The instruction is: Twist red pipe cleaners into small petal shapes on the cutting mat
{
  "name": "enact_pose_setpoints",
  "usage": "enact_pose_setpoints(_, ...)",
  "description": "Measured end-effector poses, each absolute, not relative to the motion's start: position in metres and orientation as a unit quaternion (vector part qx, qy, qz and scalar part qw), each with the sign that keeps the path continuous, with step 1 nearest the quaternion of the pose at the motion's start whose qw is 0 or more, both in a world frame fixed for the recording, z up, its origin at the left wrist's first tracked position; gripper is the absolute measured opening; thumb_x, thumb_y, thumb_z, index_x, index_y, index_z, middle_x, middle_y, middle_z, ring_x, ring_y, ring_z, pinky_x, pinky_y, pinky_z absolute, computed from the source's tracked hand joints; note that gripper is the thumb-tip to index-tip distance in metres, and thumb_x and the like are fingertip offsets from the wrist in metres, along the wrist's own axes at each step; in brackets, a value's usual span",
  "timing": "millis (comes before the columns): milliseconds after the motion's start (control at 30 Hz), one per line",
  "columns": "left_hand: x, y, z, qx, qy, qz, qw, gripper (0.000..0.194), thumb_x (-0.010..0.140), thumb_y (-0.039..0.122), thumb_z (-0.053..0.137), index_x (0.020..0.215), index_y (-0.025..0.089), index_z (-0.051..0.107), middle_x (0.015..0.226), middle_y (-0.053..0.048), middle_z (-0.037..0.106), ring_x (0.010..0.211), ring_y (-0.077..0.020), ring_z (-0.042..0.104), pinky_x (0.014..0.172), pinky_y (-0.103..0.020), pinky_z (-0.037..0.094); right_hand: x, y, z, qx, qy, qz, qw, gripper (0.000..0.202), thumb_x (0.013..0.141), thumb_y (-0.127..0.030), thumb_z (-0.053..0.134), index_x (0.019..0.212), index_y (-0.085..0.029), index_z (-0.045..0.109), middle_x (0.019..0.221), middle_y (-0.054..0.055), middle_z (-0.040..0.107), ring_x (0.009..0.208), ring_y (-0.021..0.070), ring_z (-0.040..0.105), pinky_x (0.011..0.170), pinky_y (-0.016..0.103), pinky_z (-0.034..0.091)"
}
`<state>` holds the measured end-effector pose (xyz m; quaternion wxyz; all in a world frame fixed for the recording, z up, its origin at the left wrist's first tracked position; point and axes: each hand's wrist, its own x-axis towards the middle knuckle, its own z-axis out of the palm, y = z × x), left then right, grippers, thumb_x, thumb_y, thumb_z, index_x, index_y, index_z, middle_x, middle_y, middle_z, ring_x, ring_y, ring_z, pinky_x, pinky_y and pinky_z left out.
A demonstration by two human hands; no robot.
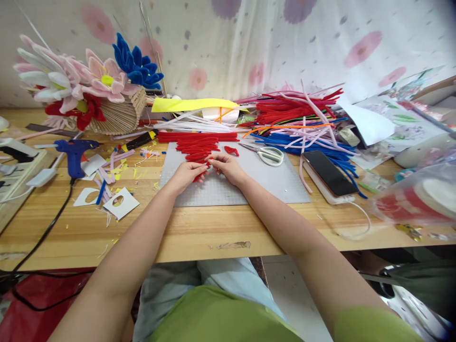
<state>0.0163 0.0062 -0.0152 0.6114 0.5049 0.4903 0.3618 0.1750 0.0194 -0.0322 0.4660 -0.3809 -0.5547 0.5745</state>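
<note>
My left hand (189,174) and my right hand (228,167) meet over the grey cutting mat (278,186), fingers pinched close together. Between the fingertips is a red pipe cleaner (208,163), mostly covered by them. Just beyond the hands, cut red pipe cleaners (197,146) lie side by side in rows, longer at the back and shorter toward me. A small bent red pipe cleaner loop (231,150) rests to the right of the rows. White-handled scissors (270,156) lie on the mat near it, blades pointing left.
At left are a blue glue gun (74,159), white cards with holes (121,203), scraps, and fuzzy flowers (107,78) in a stick-made holder. Behind the mat lie pipe cleaner bundles (295,108). A phone (329,173) and a bagged cup (420,197) stand at right.
</note>
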Motion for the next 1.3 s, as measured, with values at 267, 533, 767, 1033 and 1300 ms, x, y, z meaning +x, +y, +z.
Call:
enact_pose_setpoints(267, 0.015, 0.006, -0.021, 0.564, 0.502, 0.431, 0.495, 0.036, 0.066, 0.036, 0.070, 0.096, 0.017, 0.063, 0.093, -0.006, 0.064, 0.071, -0.0120, 0.056, 0.060, -0.026, 0.047, 0.175, 0.021, -0.031, -0.409, -0.498, 0.568, 0.512, 0.028, 0.063, -0.041, 0.069, 0.074, -0.018, 0.058, 0.053, -0.006, 0.047, 0.045, 0.0041, 0.037, 0.040, 0.018, 0.031)
enact_pose_setpoints(533, 0.014, 0.003, -0.023, 0.732, 0.504, 0.433, 0.150, 0.014, 0.069, 0.028, 0.068, 0.075, 0.018, 0.060, 0.094, -0.006, 0.053, 0.094, -0.0182, 0.053, 0.075, -0.030, 0.049, 0.175, 0.020, -0.029, -0.417, -0.445, 0.588, 0.531, 0.035, 0.058, -0.044, 0.073, 0.071, -0.018, 0.055, 0.056, -0.005, 0.050, 0.045, 0.0037, 0.041, 0.038, 0.017, 0.028)
enact_pose_setpoints(767, 0.015, 0.002, -0.023, 0.719, 0.476, 0.459, 0.213, 0.009, 0.071, 0.026, 0.065, 0.072, 0.018, 0.064, 0.093, -0.005, 0.055, 0.090, -0.0162, 0.055, 0.071, -0.029, 0.049, 0.177, 0.023, -0.032, -0.413, -0.440, 0.598, 0.527, 0.034, 0.059, -0.043, 0.073, 0.073, -0.017, 0.056, 0.057, -0.005, 0.050, 0.047, 0.0041, 0.042, 0.040, 0.017, 0.028)
enact_pose_setpoints(1033, 0.019, 0.005, -0.027, 0.714, 0.440, 0.477, 0.264, 0.011, 0.067, 0.023, 0.067, 0.061, 0.018, 0.058, 0.089, -0.003, 0.055, 0.089, -0.0156, 0.055, 0.085, -0.035, 0.045, 0.179, 0.022, -0.030, -0.392, -0.430, 0.625, 0.520, 0.033, 0.058, -0.041, 0.073, 0.075, -0.017, 0.058, 0.053, -0.006, 0.048, 0.047, 0.0037, 0.040, 0.042, 0.017, 0.028)
enact_pose_setpoints(1300, 0.018, 0.008, -0.026, 0.703, 0.448, 0.456, 0.311, 0.015, 0.066, 0.028, 0.066, 0.062, 0.017, 0.058, 0.088, -0.004, 0.056, 0.085, -0.0148, 0.055, 0.082, -0.033, 0.046, 0.180, 0.024, -0.030, -0.404, -0.436, 0.614, 0.519, 0.035, 0.057, -0.043, 0.072, 0.075, -0.017, 0.057, 0.055, -0.006, 0.048, 0.047, 0.0044, 0.040, 0.042, 0.018, 0.028)
